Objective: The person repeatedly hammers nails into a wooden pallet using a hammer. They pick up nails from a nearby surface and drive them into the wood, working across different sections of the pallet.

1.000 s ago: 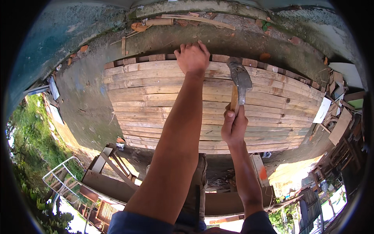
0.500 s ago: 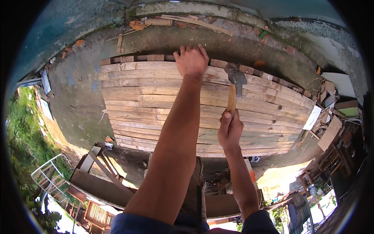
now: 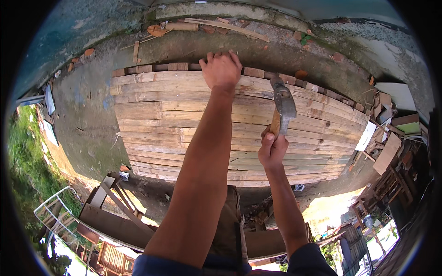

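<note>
Pointing: the hammer [image 3: 282,108] has its long axis running from the near edge of the plank panel [image 3: 184,124] toward its far edge; the handle is at the near end and the metal head at the far end, leaning a little to the right.
Hammer place: it is above the right half of the plank panel, near the far edge; I cannot tell if the head touches the wood.
Hammer look: a grey, worn metal head with a dull shine, and a short wooden handle of yellow-brown colour.
Right hand [image 3: 272,149]: fingers wrapped tight around the lower end of the handle, over the middle of the plank panel.
Left hand [image 3: 222,69]: lying flat on the far edge of the plank panel, fingers curled over the edge and close together, holding nothing.
Plank panel look: many long pale boards laid side by side, running left to right, on the bare ground [image 3: 83,115].
Behind the plank panel: a row of reddish bricks [image 3: 152,68] just along its far edge, then loose sticks [image 3: 225,25] and a stained wall [image 3: 115,18].
Right of the plank panel: stacked wood pieces and boards [image 3: 389,152], well apart from the hands.
In the way: the left forearm crosses the middle of the plank panel and hides the boards below it.
</note>
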{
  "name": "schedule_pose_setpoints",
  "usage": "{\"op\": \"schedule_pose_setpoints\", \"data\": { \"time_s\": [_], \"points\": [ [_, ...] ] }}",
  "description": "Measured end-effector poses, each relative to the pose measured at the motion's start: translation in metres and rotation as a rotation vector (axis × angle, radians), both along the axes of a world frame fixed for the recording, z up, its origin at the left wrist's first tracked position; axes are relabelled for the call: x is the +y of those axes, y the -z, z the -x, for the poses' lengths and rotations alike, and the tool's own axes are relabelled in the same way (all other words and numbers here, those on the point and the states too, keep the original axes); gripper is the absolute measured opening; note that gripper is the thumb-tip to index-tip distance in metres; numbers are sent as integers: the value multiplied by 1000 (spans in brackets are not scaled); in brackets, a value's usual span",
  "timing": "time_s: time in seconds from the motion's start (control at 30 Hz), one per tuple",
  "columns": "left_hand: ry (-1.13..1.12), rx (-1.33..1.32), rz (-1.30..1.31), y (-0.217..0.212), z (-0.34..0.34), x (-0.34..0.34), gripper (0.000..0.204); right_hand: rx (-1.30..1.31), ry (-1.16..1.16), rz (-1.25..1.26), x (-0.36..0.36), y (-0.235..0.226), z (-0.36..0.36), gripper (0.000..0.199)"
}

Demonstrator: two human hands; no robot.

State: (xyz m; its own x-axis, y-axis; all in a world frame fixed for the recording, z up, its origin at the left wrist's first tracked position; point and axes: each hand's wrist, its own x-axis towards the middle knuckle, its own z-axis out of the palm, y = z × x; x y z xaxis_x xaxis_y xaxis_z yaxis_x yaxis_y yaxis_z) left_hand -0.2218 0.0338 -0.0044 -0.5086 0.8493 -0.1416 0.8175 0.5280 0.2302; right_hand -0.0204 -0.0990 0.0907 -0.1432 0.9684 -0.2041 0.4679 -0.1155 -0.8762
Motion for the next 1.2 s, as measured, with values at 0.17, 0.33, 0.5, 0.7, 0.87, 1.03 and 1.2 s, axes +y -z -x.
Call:
{"op": "schedule_pose_setpoints", "data": {
  "time_s": [0.17,0.33,0.5,0.7,0.87,1.03,1.2],
  "points": [
    [3,4,6,0,0,-1,43,-181,-185,150,-3,5,-8,29],
    [-11,12,17,1,0,1,42,-199,-269,16,3,10,-13,36],
    [16,11,-5,-2,0,0,41,-110,-187,56,3,5,-8,37],
    [-11,3,-9,2,-1,2,40,-301,-187,153,3,1,-9,35],
    [22,51,-46,5,-1,1,39,-150,-96,261,-18,-15,-18,32],
    [13,53,-11,5,-1,2,41,-145,-34,378,-50,-14,-20,33],
    [7,60,13,6,-2,1,41,-33,90,336,-58,-7,-13,32]
  ]
}}
